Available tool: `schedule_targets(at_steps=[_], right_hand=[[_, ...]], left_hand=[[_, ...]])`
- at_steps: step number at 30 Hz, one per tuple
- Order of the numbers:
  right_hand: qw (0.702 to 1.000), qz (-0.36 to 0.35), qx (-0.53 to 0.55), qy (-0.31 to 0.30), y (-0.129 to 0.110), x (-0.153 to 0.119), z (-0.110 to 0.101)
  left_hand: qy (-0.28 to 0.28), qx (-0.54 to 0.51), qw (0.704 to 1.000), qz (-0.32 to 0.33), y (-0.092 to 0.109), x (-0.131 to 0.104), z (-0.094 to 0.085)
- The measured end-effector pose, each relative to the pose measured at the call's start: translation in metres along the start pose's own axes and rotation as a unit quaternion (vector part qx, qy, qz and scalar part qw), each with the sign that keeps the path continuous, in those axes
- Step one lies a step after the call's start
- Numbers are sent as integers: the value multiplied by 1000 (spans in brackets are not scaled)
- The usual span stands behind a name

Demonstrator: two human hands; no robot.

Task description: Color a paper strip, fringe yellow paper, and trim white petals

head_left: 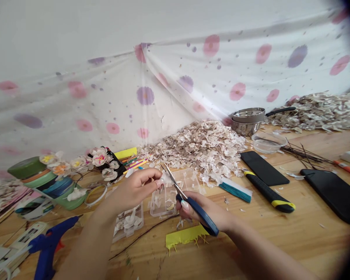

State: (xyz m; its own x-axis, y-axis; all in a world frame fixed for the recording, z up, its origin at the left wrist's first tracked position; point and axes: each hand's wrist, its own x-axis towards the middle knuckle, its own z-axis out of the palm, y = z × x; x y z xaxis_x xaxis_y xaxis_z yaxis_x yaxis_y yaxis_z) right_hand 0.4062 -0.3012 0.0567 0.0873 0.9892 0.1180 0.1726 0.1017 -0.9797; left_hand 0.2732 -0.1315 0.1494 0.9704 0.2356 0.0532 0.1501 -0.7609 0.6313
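Note:
Blue-handled scissors [202, 216] are in my right hand [204, 210], their blades parted and pointing up and left. Close to the blade tips, my left hand [140, 188] pinches a small pale petal [167, 182] between thumb and fingers. Below both hands lies a clear compartment box [163, 213] with pale petals in it. Behind them rises a large heap of dry petals [204, 144]. A yellow strip with ragged threads [185, 236] lies on the wood in front of the box.
Left: blue glue gun [48, 245], power strip [26, 245], green tape rolls [61, 190], finished flowers [100, 158]. Right: teal-edged strip [236, 189], yellow-black cutter [268, 191], phone [264, 167], black case [332, 190], metal bowls [247, 121], clear dish [268, 143], dark wires [309, 155].

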Motion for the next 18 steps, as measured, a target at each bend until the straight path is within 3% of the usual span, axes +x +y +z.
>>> schedule_targets(at_steps=[18], right_hand=[[998, -9, 63, -8, 5, 3, 0]], left_hand=[[17, 25, 999, 10, -5, 1, 1]])
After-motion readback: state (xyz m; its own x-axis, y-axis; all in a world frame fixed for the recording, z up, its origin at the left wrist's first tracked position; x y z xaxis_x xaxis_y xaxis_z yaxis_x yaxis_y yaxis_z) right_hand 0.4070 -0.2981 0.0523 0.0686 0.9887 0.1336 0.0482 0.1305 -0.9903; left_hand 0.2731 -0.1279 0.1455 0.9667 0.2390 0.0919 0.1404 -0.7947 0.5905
